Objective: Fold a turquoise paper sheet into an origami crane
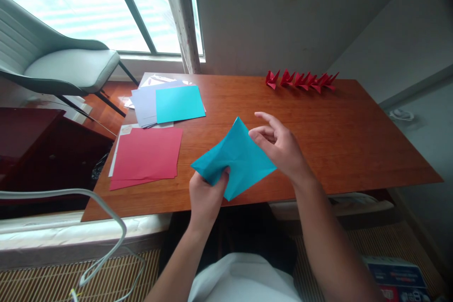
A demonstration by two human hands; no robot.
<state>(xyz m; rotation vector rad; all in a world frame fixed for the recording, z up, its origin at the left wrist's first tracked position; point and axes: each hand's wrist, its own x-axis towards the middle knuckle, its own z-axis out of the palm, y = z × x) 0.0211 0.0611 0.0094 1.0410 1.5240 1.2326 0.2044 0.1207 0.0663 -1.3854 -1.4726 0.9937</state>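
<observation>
In the head view, your left hand (pixel 207 196) grips the creased turquoise paper square (pixel 240 158) near its lower corner, thumb on top. Your right hand (pixel 278 144) is open with loosely curled fingers beside the square's right edge; you cannot tell whether they touch. The square is matte and thin, crossed by fold lines and slightly buckled at its left side. It is held above the near edge of the brown wood-grain table (pixel 283 120), turned like a diamond: one corner points away from you, and its longer span runs left to right. Left of the square lie smooth red paper sheets (pixel 146 153); beyond those, a flat turquoise sheet (pixel 180 104) overlaps pale lavender sheets (pixel 143 106). Beyond the square to the right, pointed red folded-paper figures (pixel 302 80) stand in a row.
</observation>
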